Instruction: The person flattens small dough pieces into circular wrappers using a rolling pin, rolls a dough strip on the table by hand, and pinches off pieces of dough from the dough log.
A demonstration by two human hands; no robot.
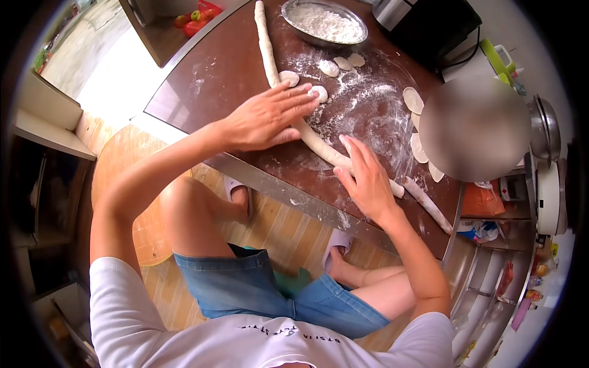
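A long rope of dough [322,149] runs diagonally across the brown tabletop [230,78]. My left hand [270,118] lies flat over its middle, fingers stretched out. Farther right along the same rope rests my right hand [366,178], its fingers extended and thumb apart. The rope's end shows just beyond the right hand. A shorter, thinner dough strip [427,205] lies beside that end, near the table's right edge. Just past my left fingertips are a floured dough piece [318,94] and another round piece [289,78]. What is under both palms is hidden.
A metal bowl of flour [324,23] stands at the back, near a black appliance [426,27]. Small dough pieces [329,68] and flat dough rounds [413,100] lie on the floured surface. A blurred round area covers the right side. A wooden stool [119,178] stands at left.
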